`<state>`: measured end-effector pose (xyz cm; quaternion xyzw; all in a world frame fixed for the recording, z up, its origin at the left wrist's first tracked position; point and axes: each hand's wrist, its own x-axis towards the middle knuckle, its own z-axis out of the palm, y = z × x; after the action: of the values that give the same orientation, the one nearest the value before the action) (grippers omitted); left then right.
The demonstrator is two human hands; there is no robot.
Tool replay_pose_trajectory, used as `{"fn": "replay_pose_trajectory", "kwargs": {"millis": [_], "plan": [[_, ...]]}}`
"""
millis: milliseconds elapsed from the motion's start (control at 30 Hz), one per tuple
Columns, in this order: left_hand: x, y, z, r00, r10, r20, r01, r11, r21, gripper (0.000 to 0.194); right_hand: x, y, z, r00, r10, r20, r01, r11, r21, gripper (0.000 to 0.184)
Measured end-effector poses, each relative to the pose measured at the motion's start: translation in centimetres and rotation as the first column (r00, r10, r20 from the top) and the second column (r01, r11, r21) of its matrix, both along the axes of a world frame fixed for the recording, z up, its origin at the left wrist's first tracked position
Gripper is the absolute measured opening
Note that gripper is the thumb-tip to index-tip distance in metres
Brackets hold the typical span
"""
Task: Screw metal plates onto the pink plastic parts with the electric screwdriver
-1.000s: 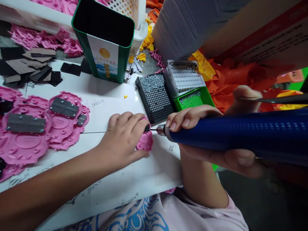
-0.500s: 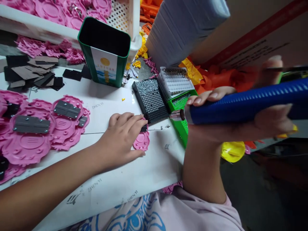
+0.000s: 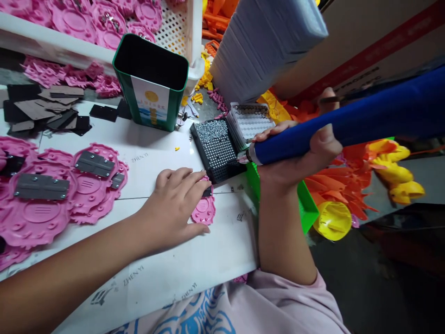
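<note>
My left hand (image 3: 174, 199) lies palm down on the table with its fingers spread. Its fingertips rest over a pink plastic part (image 3: 202, 212) that carries a small black plate (image 3: 207, 191), and they hide much of it. My right hand (image 3: 295, 162) is wrapped around a blue electric screwdriver (image 3: 299, 141), tilted down to the left. The screwdriver's metal tip is at the right edge of a black perforated screw tray (image 3: 220, 155); I cannot tell if it touches. Small silver screws (image 3: 212, 129) cover the tray's far end.
Pink parts with grey plates (image 3: 43, 188) pile up at left, near loose dark plates (image 3: 45, 109). A green tin (image 3: 149, 93) stands behind the tray. Right of it are a green tray (image 3: 308, 213), orange pieces (image 3: 340, 185) and a yellow cup (image 3: 333, 220).
My right hand has moved left with the electric screwdriver, bringing its tip to the screw tray's edge. My left hand stays on the pink part. The view has shifted slightly.
</note>
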<state>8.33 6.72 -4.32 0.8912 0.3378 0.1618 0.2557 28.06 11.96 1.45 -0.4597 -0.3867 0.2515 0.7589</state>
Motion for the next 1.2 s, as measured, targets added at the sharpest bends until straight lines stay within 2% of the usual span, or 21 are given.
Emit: {"fn": "replay_pose_trajectory", "kwargs": {"millis": [133,300,500,667,800,867,933,1033,1100,1200], "plan": [[0.0,-0.1,-0.1,1.0,0.011,0.016,-0.011,1.0,0.005,0.072,0.1,0.0,-0.2,1.0,-0.024,-0.019,0.024,1.0,-0.006,0.043],[0.0,-0.2,-0.2,1.0,0.004,0.011,-0.005,1.0,0.016,0.072,0.3,-0.1,-0.6,0.999,0.046,-0.023,-0.045,0.999,0.008,0.02],[0.1,0.0,0.4,1.0,-0.025,-0.017,0.024,0.996,-0.081,0.079,0.1,-0.2,-0.6,0.999,0.033,-0.023,-0.032,0.999,0.01,0.015],[0.0,0.1,0.6,0.999,-0.034,-0.02,0.032,0.996,-0.084,0.073,0.3,0.1,0.2,1.0,-0.017,-0.026,0.019,0.998,0.063,0.038],[0.0,0.0,0.6,1.0,-0.021,-0.02,0.019,0.996,-0.091,0.072,0.3,-1.0,1.4,0.999,0.024,-0.046,-0.021,0.998,0.052,0.044],[0.0,0.0,0.7,1.0,-0.002,-0.021,0.0,0.994,-0.107,0.073,0.3,-1.9,1.8,0.994,0.095,-0.051,-0.093,0.995,0.042,0.039],[0.0,0.1,0.8,1.0,0.015,-0.023,-0.018,0.992,-0.128,0.074,0.1,-2.7,1.8,0.971,0.236,-0.047,-0.235,0.972,0.027,0.037],[0.2,0.3,0.7,0.999,0.028,-0.022,-0.031,0.989,-0.145,0.076,-0.4,-3.8,1.5,0.883,0.468,-0.03,-0.468,0.884,0.007,0.043],[0.3,0.4,0.6,0.999,0.036,-0.024,-0.039,0.989,-0.14,0.078,-1.0,-4.4,1.3,0.838,0.544,-0.042,-0.545,0.838,-0.014,0.041],[0.4,0.5,0.5,0.998,0.052,-0.026,-0.056,0.989,-0.14,0.08,-2.0,-5.2,1.3,0.811,0.58,-0.08,-0.585,0.803,-0.116,0.033]]}}
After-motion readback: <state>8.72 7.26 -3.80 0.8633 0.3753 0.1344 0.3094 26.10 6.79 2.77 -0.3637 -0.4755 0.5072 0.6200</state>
